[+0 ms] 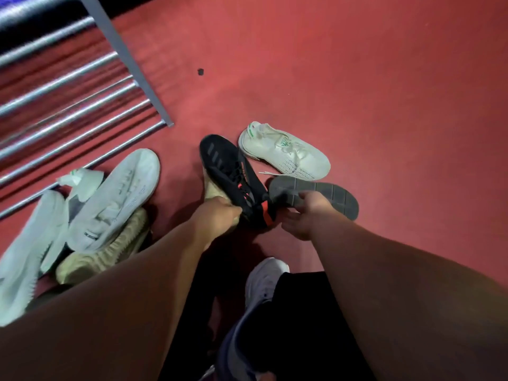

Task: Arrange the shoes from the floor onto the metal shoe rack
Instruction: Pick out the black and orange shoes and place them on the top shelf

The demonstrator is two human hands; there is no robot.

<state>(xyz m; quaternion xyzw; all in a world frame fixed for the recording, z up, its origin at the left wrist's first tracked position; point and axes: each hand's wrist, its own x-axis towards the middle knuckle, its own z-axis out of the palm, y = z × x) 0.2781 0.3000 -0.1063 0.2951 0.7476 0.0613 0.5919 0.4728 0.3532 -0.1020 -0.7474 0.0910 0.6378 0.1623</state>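
Observation:
My left hand is closed on the heel end of a black sneaker with orange accents, whose toe points away from me on the red floor. My right hand has its fingers curled over the heel of a second dark shoe, which lies sole-up with its grey tread showing. A white knit sneaker with green trim lies just beyond them. The metal shoe rack, with silver bars and a grey side rail, fills the upper left. Nothing rests on the bars that I can see.
A heap of shoes lies at the left by the rack's front bar: pale white sneakers and a beige knit shoe. My own white-shod foot stands near the bottom centre. A small dark scrap lies on the red floor.

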